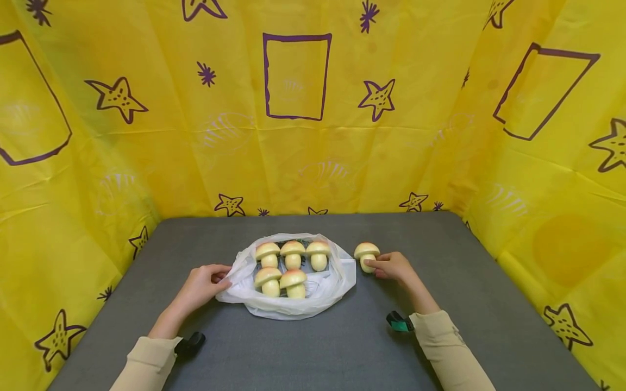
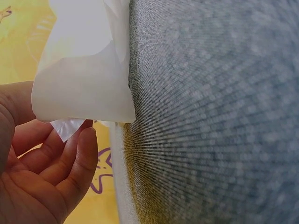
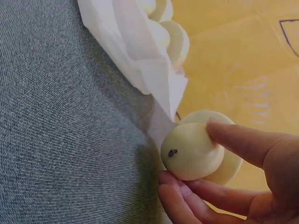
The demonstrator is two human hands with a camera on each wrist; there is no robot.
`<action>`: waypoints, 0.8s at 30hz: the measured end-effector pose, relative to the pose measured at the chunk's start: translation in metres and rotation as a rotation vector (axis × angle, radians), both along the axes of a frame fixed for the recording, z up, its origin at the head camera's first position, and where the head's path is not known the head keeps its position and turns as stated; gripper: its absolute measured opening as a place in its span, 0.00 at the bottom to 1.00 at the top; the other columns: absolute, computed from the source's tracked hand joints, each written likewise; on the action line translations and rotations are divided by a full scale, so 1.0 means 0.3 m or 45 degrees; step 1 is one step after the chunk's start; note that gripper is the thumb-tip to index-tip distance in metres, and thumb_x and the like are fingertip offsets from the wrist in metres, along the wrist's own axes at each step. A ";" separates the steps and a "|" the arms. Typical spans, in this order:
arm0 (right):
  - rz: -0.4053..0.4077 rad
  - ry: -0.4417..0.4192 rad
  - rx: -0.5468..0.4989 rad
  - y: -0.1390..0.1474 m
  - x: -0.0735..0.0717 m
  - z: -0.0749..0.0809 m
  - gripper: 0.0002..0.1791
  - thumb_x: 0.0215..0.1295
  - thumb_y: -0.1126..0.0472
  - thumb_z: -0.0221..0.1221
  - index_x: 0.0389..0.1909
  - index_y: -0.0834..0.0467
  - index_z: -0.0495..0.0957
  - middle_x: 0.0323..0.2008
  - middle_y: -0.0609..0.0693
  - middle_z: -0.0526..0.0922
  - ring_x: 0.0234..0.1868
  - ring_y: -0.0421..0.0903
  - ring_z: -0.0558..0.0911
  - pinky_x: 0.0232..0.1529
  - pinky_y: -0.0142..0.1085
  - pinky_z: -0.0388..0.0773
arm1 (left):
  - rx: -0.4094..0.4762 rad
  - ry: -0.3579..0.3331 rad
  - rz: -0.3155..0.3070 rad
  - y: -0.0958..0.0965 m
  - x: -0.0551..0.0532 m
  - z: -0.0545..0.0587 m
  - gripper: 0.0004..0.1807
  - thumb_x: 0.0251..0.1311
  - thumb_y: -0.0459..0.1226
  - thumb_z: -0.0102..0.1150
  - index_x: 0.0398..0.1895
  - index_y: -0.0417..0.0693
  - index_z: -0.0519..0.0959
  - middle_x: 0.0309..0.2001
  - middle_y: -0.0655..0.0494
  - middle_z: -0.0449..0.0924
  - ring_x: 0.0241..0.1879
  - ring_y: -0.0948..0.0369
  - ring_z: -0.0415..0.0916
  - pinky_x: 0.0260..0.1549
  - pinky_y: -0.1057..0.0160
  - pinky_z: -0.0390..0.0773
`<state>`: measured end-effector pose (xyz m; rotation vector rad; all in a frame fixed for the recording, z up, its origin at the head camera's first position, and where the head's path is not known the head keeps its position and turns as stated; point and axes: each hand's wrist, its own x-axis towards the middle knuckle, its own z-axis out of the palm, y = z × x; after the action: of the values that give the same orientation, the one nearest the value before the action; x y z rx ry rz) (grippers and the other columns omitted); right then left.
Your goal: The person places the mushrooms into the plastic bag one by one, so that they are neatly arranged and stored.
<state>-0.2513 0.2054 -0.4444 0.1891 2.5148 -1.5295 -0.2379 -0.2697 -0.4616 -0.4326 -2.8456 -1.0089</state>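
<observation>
A white plastic bag (image 1: 288, 309) lies spread open on the table, with several toy mushrooms (image 1: 293, 255) inside it, cream stems and caps tinged orange on top. My left hand (image 1: 200, 285) pinches the bag's left edge; in the left wrist view the white plastic (image 2: 84, 88) passes between thumb and fingers. Just right of the bag, my right hand (image 1: 393, 267) grips a single mushroom (image 1: 366, 251) by its stem. The right wrist view shows the thumb and fingers around that stem, with a small dark mark on the mushroom's (image 3: 191, 151) rounded end.
The dark grey table (image 1: 303, 353) reaches to yellow cloth walls (image 1: 303, 179) printed with purple stars and frames at the back and both sides. A black strap (image 1: 192, 344) is at the left wrist, and a black and green strap (image 1: 400, 322) at the right.
</observation>
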 end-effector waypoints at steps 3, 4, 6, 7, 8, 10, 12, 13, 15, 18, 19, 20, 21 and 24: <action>-0.022 0.003 0.034 -0.005 0.006 0.005 0.32 0.53 0.48 0.68 0.45 0.73 0.78 0.31 0.57 0.83 0.31 0.44 0.83 0.39 0.38 0.81 | -0.002 -0.001 -0.002 0.000 0.000 0.000 0.16 0.52 0.35 0.66 0.45 0.38 0.82 0.36 0.50 0.84 0.33 0.61 0.78 0.29 0.68 0.76; -0.030 0.005 0.042 -0.007 0.008 0.006 0.30 0.54 0.49 0.67 0.45 0.72 0.79 0.31 0.56 0.83 0.31 0.45 0.84 0.40 0.38 0.81 | -0.001 -0.002 0.002 0.000 0.001 0.000 0.16 0.52 0.35 0.66 0.45 0.38 0.82 0.35 0.50 0.84 0.32 0.61 0.78 0.29 0.68 0.76; -0.026 0.017 0.066 -0.010 0.011 0.011 0.29 0.55 0.50 0.66 0.45 0.73 0.78 0.30 0.56 0.84 0.32 0.46 0.84 0.40 0.39 0.81 | 0.001 0.001 0.012 0.001 0.002 -0.001 0.16 0.52 0.34 0.67 0.45 0.38 0.82 0.35 0.50 0.84 0.32 0.62 0.78 0.29 0.69 0.76; -0.028 0.023 0.072 -0.011 0.013 0.013 0.28 0.56 0.50 0.66 0.45 0.73 0.79 0.30 0.56 0.84 0.32 0.47 0.85 0.40 0.39 0.81 | -0.002 0.007 0.010 0.000 0.001 -0.001 0.16 0.52 0.35 0.67 0.45 0.38 0.82 0.35 0.50 0.84 0.32 0.62 0.78 0.29 0.69 0.76; -0.034 0.026 0.076 -0.011 0.015 0.017 0.28 0.55 0.50 0.66 0.44 0.72 0.79 0.30 0.56 0.84 0.32 0.47 0.85 0.40 0.39 0.81 | -0.002 0.010 0.010 0.000 0.000 -0.002 0.16 0.52 0.34 0.67 0.45 0.38 0.82 0.35 0.50 0.84 0.32 0.62 0.78 0.29 0.69 0.76; -0.023 0.038 0.087 -0.011 0.021 0.024 0.29 0.56 0.50 0.66 0.45 0.73 0.78 0.30 0.56 0.84 0.32 0.47 0.85 0.40 0.40 0.81 | 0.002 0.013 0.014 0.001 0.001 -0.002 0.16 0.52 0.34 0.67 0.45 0.39 0.83 0.35 0.50 0.84 0.32 0.63 0.78 0.29 0.69 0.76; -0.031 0.040 0.089 -0.012 0.027 0.029 0.28 0.55 0.49 0.66 0.44 0.72 0.79 0.30 0.55 0.84 0.32 0.47 0.85 0.40 0.39 0.81 | 0.007 0.016 0.005 0.002 0.001 0.000 0.16 0.52 0.34 0.67 0.45 0.38 0.83 0.35 0.50 0.84 0.32 0.62 0.78 0.29 0.69 0.75; -0.028 0.042 0.089 -0.011 0.030 0.031 0.28 0.56 0.50 0.66 0.44 0.72 0.79 0.30 0.55 0.85 0.32 0.47 0.85 0.40 0.39 0.81 | 0.007 0.018 -0.003 0.002 0.002 0.000 0.16 0.52 0.34 0.67 0.45 0.38 0.82 0.35 0.50 0.84 0.32 0.61 0.78 0.29 0.68 0.75; -0.009 0.054 0.096 -0.011 0.036 0.033 0.28 0.56 0.50 0.66 0.44 0.73 0.79 0.30 0.56 0.84 0.32 0.48 0.85 0.39 0.40 0.81 | 0.013 0.016 -0.005 0.003 0.004 0.001 0.16 0.52 0.34 0.67 0.45 0.38 0.82 0.35 0.50 0.84 0.32 0.61 0.78 0.29 0.68 0.76; -0.007 0.059 0.121 -0.012 0.044 0.035 0.27 0.56 0.50 0.66 0.43 0.72 0.80 0.29 0.55 0.84 0.31 0.47 0.85 0.39 0.40 0.81 | 0.012 0.019 -0.008 0.002 0.005 0.001 0.16 0.52 0.34 0.67 0.45 0.38 0.82 0.35 0.50 0.84 0.32 0.60 0.78 0.29 0.68 0.76; -0.002 0.061 0.133 -0.012 0.046 0.036 0.27 0.56 0.50 0.66 0.42 0.72 0.80 0.29 0.54 0.84 0.31 0.46 0.85 0.39 0.40 0.81 | 0.010 0.020 -0.007 0.002 0.004 0.000 0.16 0.52 0.34 0.67 0.45 0.38 0.82 0.35 0.50 0.84 0.32 0.60 0.78 0.29 0.68 0.76; -0.003 0.062 0.144 -0.012 0.049 0.037 0.27 0.56 0.50 0.66 0.42 0.72 0.80 0.29 0.54 0.84 0.30 0.46 0.84 0.39 0.40 0.81 | 0.009 0.021 -0.006 0.001 0.004 0.000 0.16 0.52 0.34 0.67 0.45 0.38 0.82 0.35 0.50 0.84 0.32 0.60 0.78 0.29 0.68 0.76; -0.009 0.058 0.154 -0.012 0.051 0.038 0.26 0.56 0.49 0.66 0.42 0.71 0.80 0.29 0.53 0.85 0.30 0.45 0.84 0.40 0.40 0.81 | 0.007 0.023 -0.006 0.001 0.003 -0.001 0.16 0.52 0.34 0.67 0.45 0.38 0.82 0.35 0.50 0.84 0.32 0.61 0.78 0.29 0.68 0.76; 0.002 0.062 0.171 -0.011 0.057 0.042 0.27 0.56 0.49 0.65 0.42 0.71 0.80 0.29 0.54 0.85 0.31 0.46 0.84 0.40 0.40 0.81 | 0.007 0.033 -0.005 -0.001 0.001 -0.004 0.16 0.52 0.34 0.67 0.45 0.39 0.83 0.35 0.50 0.84 0.32 0.61 0.78 0.28 0.69 0.76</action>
<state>-0.2342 0.2020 -0.4319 0.1712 2.6563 -1.3812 -0.2375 -0.2699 -0.4630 -0.4478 -2.8194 -1.0040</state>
